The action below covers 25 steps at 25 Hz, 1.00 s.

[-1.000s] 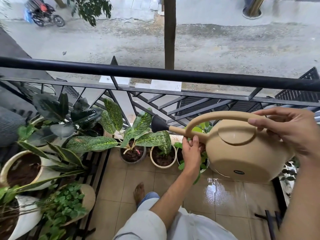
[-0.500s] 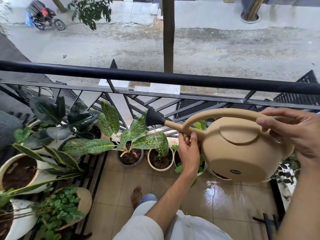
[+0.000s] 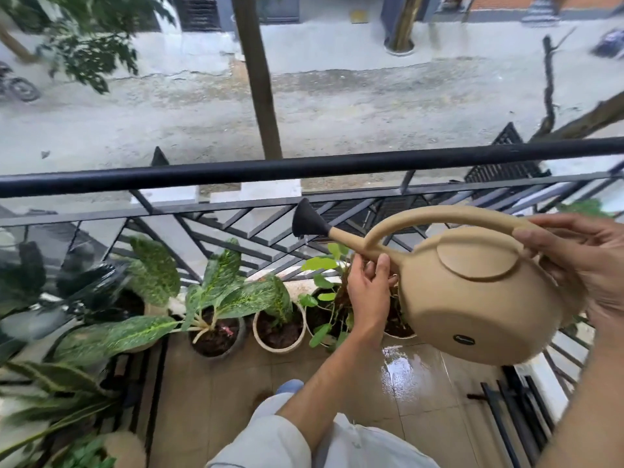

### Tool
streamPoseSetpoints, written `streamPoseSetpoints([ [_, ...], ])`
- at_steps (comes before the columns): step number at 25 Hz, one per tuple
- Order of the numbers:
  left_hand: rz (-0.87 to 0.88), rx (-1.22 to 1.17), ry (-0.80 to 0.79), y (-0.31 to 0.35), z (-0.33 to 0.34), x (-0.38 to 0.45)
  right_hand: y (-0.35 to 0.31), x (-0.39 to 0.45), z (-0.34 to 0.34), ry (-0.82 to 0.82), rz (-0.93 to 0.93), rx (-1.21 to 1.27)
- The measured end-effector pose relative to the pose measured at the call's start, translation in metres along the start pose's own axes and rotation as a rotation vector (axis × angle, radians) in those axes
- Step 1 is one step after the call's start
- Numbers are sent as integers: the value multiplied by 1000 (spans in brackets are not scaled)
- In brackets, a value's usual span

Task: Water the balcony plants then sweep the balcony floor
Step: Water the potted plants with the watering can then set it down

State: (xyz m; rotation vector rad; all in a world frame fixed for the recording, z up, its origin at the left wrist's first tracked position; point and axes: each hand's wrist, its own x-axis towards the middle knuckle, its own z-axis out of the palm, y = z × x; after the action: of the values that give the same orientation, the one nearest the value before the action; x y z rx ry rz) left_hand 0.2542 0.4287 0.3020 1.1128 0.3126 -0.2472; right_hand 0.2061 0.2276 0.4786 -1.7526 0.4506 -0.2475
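Note:
A round tan watering can (image 3: pixel 479 298) with a black rose (image 3: pixel 305 221) hangs in the air over the balcony pots, its spout pointing left. My right hand (image 3: pixel 580 265) grips the back end of its arched handle. My left hand (image 3: pixel 366 285) holds the base of the spout from below, fingers curled round it. Under the spout stand potted plants: a spotted-leaf plant in a dark pot (image 3: pixel 216 336), a small cream pot (image 3: pixel 278 332), and a leafy green plant (image 3: pixel 324 298) partly hidden by my left hand.
A black metal railing (image 3: pixel 304 168) runs across just beyond the pots. More pots and dark-leaved plants (image 3: pixel 67 298) crowd the left side. The tan floor tiles (image 3: pixel 412 376) are wet under the can. Black metal bars (image 3: pixel 513 410) lie at the right. A street lies far below.
The can has lifted and shifted slightly right, its spout now nearer level. My view has tilted up and right, so the left-hand plants sit lower in frame. Both hands keep their hold.

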Motion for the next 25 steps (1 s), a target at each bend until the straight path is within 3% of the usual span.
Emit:
streamPoseSetpoints([
  [9,-181,-95,-169,-17,34,2,9,-27,-33,249,51,-31],
  [25,-239,33,-339,9,27,8,-4,-55,-17,384,134,-16],
])
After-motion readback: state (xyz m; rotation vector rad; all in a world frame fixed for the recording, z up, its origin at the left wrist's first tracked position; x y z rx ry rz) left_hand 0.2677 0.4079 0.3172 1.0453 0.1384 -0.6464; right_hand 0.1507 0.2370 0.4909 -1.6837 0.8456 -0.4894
